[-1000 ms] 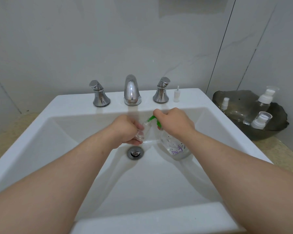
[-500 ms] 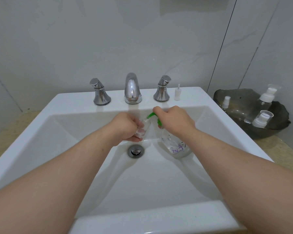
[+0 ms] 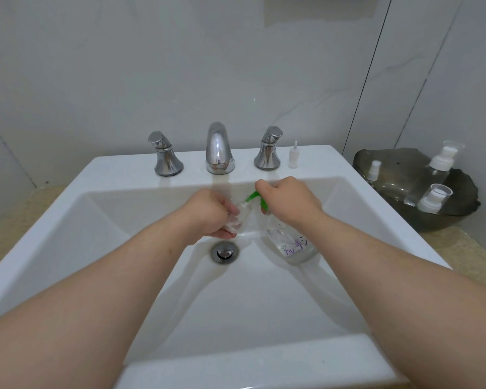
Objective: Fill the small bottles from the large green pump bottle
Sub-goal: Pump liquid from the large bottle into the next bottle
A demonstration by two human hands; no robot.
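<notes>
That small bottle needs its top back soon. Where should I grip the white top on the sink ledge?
Pinch the wider lower body of the white top, coming from above and the right. It stands upright with a thin stem on top, and the right tap handle stands near its left, so that side probably leaves most room.

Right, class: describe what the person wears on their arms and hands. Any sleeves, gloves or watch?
Both forearms are bare as far as the frame shows: no sleeves in view. The left hand and right hand are ungloved, with no watch or bracelet at either wrist.
</notes>
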